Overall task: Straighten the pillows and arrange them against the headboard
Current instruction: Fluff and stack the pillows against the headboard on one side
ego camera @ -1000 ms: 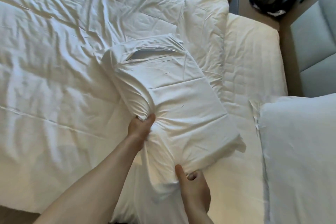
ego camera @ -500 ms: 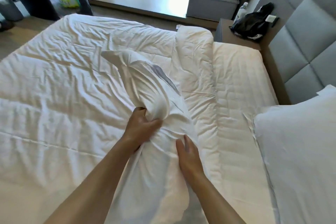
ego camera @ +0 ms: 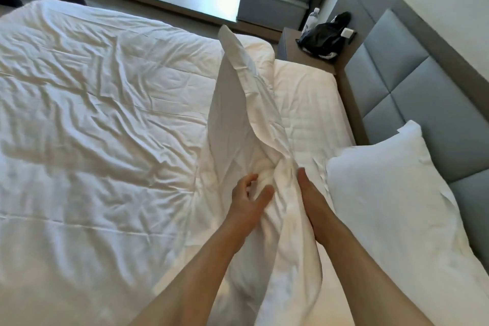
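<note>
While one pillow [ego camera: 391, 193] leans on the headboard [ego camera: 412, 82], two hands pinch another pillow [ego camera: 238, 103] upright.

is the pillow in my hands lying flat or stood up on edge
On edge: the pillow rises narrow above the duvet, left hand and right hand pinching its middle.

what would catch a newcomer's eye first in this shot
A white pillow stands on edge mid-frame, the left hand and right hand on its bunched lower part. A second pillow leans on the grey headboard at right; the rumpled duvet fills the left.
</note>
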